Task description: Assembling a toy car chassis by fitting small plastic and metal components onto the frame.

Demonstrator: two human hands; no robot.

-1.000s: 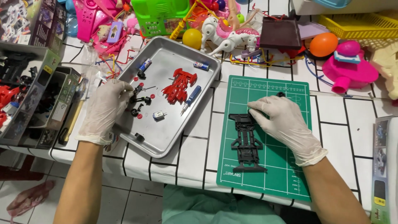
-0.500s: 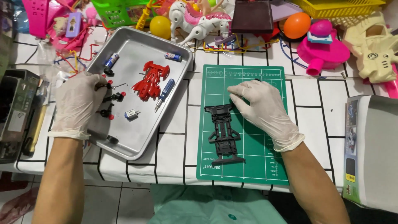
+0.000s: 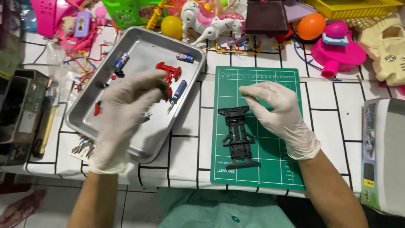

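My left hand [image 3: 126, 112], in a white glove, hovers blurred over the middle of a metal tray [image 3: 192, 50]. Its curled fingertips are close to a red toy-car body [image 3: 172, 71], and I cannot tell whether they hold anything. A blue-handled screwdriver [image 3: 177, 93] lies just right of those fingers. My gloved right hand [image 3: 278, 114] rests over a green cutting mat [image 3: 274, 169], fingers loosely apart beside the front end of a black toy-car chassis [image 3: 237, 137] that lies flat on the mat. Nothing shows in that hand.
The tray also holds two small batteries [image 3: 184, 57], a black wheel [image 3: 119, 72] and a red piece [image 3: 97, 108]. Toys crowd the back: a yellow ball [image 3: 171, 26], an orange egg [image 3: 311, 25], a pink toy [image 3: 337, 52]. A black case [image 3: 17, 114] stands left, a white box [image 3: 384, 156] right.
My left hand has moved from the small parts at the tray's left to the red car body in its middle. My right hand stays at the chassis front.
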